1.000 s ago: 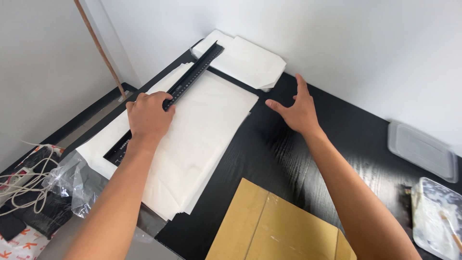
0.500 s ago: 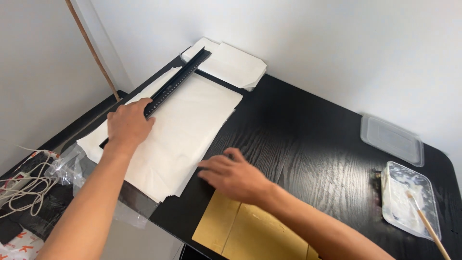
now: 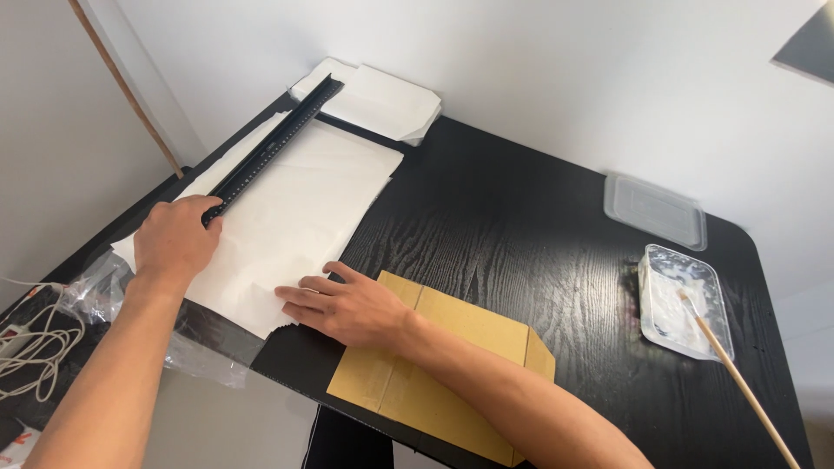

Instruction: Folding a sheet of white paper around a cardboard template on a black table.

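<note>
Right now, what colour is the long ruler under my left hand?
Black, clearest in the head view: the ruler lies across white paper.

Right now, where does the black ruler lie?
The black ruler lies along the far-left edge of the white paper, its near end under the left hand.

Home craft corner: black table [image 3: 521,226], paper sheets [image 3: 295,217], ruler [image 3: 269,148].
</note>
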